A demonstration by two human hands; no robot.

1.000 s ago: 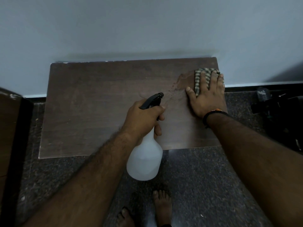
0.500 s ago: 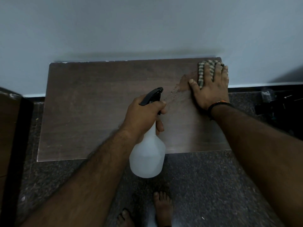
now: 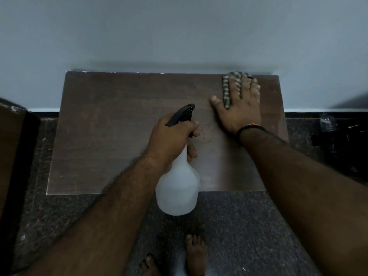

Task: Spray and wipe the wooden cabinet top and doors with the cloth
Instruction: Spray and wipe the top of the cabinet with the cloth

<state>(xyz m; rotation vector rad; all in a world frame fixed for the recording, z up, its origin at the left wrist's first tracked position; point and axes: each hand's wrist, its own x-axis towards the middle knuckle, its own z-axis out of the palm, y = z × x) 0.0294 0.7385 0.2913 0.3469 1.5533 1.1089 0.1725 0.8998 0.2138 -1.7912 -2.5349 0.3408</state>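
Note:
The dark wooden cabinet top (image 3: 119, 136) lies below me against a grey wall. My left hand (image 3: 173, 138) grips the neck of a white spray bottle (image 3: 178, 188) with a black trigger head, held over the cabinet's front edge, nozzle pointing toward the back right. My right hand (image 3: 239, 108) lies flat with fingers spread on a striped cloth (image 3: 227, 90), pressing it onto the back right part of the top near the wall. Most of the cloth is hidden under the palm and fingers. The doors are out of sight.
Speckled dark floor (image 3: 229, 226) lies in front, with my bare feet (image 3: 196, 253) at the bottom. A dark piece of furniture (image 3: 16, 156) stands at the left. Dark objects and a clear plastic bottle (image 3: 326, 122) sit on the floor at the right.
My right hand slid the cloth leftward along the back edge from the right corner, and the wet patch it passed over is gone. The left hand kept the bottle roughly in place.

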